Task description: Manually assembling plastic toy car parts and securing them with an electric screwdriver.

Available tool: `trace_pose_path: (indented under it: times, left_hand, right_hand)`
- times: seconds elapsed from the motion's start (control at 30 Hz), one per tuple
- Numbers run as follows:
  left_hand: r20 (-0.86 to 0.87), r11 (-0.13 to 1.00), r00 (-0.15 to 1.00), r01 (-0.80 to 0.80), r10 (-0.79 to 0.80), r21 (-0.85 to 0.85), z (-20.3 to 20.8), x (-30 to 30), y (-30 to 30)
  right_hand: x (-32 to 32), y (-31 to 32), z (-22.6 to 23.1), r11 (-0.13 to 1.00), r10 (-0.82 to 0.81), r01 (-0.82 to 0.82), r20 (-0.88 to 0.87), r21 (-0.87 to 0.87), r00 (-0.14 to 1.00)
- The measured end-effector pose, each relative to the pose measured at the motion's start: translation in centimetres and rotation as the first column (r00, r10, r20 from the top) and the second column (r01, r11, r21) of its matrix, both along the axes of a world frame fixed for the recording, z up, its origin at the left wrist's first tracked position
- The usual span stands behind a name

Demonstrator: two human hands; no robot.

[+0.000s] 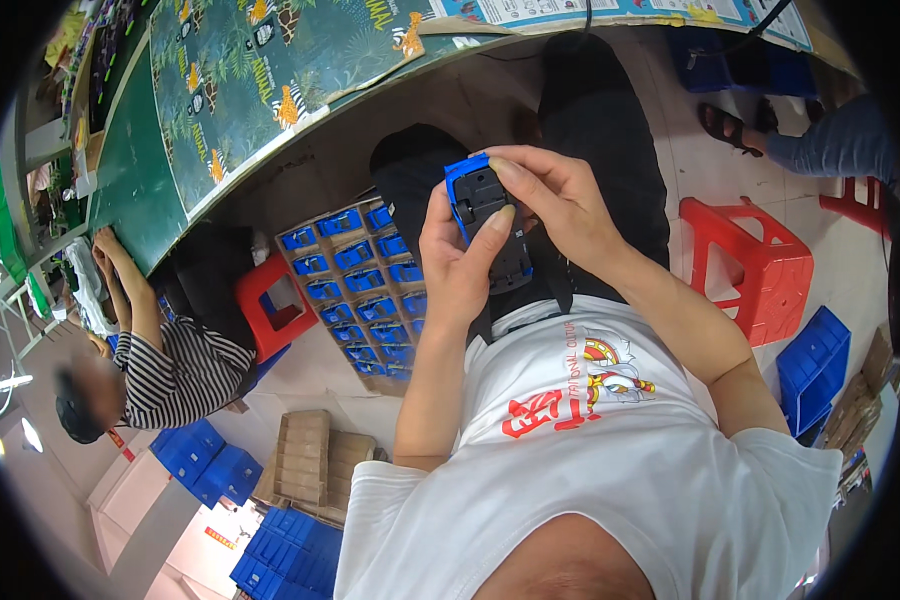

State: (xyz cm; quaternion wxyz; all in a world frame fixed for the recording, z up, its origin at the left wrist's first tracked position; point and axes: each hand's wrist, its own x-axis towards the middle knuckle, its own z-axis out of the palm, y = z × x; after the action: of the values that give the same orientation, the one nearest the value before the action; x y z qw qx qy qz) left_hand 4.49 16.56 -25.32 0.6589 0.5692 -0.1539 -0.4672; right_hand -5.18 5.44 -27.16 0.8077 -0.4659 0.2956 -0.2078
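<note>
Between my two hands is a blue toy car (487,215), turned so that its black underside shows. My left hand (457,255) grips it from the left, with the thumb pressed on the black base. At the far end, my right hand (553,195) pinches the blue body, its thumb near the corner. The fingers behind the car are hidden. Left of my hands, a divided cardboard tray (335,290) holds several similar blue toy cars in its compartments.
A green worktable (135,190) with printed sheets curves along the top. Red stools (755,265) stand on the floor. Blue bins (815,365) lie at right, more blue bins (288,555) at lower left. A co-worker in a striped shirt (185,370) sits left; another person's leg (830,150) shows upper right.
</note>
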Motion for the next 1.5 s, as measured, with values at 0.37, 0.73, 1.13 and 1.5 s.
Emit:
trace_pose_path:
  times: [0.37, 0.73, 1.13, 1.5]
  left_hand:
    - [-0.013, 1.000, 1.000, -0.009, 0.009, -0.020, -0.2, -0.6, 1.0]
    - [-0.040, 0.997, 0.999, -0.013, 0.010, -0.070, -0.9, -1.0, 1.6]
    - [0.012, 0.999, 1.000, -0.026, 0.026, -0.028, -1.4, -1.5, 1.2]
    - [-0.306, 0.949, 0.901, -0.316, 0.307, 0.023, -1.6, 1.9, 0.6]
  right_hand:
    - [1.0, 1.0, 0.5, 0.981, -0.102, 0.106, 0.030, -0.165, 0.994]
    - [1.3, 1.7, 0.4, 0.991, -0.061, 0.055, -0.044, -0.119, 0.997]
    - [1.4, 2.0, -0.2, 0.967, -0.107, 0.082, -0.092, -0.242, 0.990]
    - [-2.6, 3.1, -1.7, 0.993, 0.119, -0.114, -0.172, 0.040, 0.978]
